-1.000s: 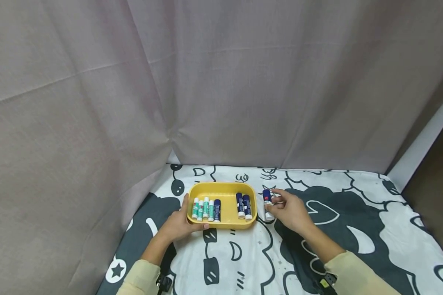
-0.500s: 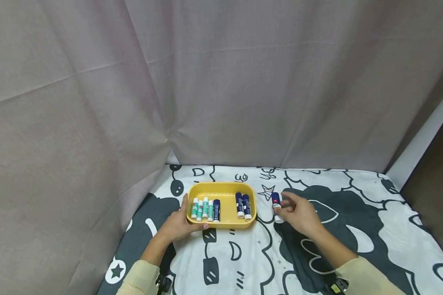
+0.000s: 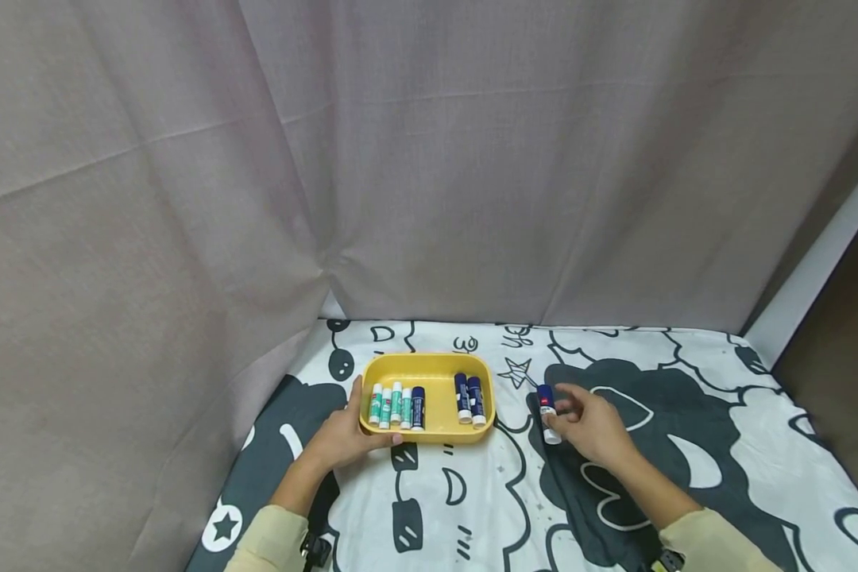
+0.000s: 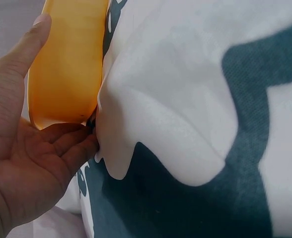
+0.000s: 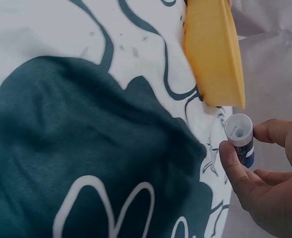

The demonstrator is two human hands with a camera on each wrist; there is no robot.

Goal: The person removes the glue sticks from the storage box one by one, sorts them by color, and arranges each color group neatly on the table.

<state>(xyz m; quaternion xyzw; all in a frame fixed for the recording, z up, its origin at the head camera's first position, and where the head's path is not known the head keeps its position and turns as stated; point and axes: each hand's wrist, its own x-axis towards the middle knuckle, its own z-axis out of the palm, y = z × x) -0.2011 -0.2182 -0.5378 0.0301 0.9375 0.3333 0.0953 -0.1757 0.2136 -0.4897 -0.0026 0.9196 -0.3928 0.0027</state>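
My right hand pinches a glue stick with a blue cap and white base, out past the tray's right end. In the right wrist view the white bottom of that stick faces the camera between thumb and fingers. On the other side, my left hand grips the yellow tray at its left end, thumb along the front rim. Inside the tray, several green-and-white glue sticks lie beside one dark blue glue stick at the left. Two more dark blue glue sticks lie at the right end.
A white and dark grey patterned cloth covers the surface and is creased under the right hand. Grey curtain fabric hangs behind and on the left. A dark brown panel stands at the far right.
My right hand has carried the glue stick to the right, away from the tray, and a little nearer to me. My left hand and the tray have stayed in place.
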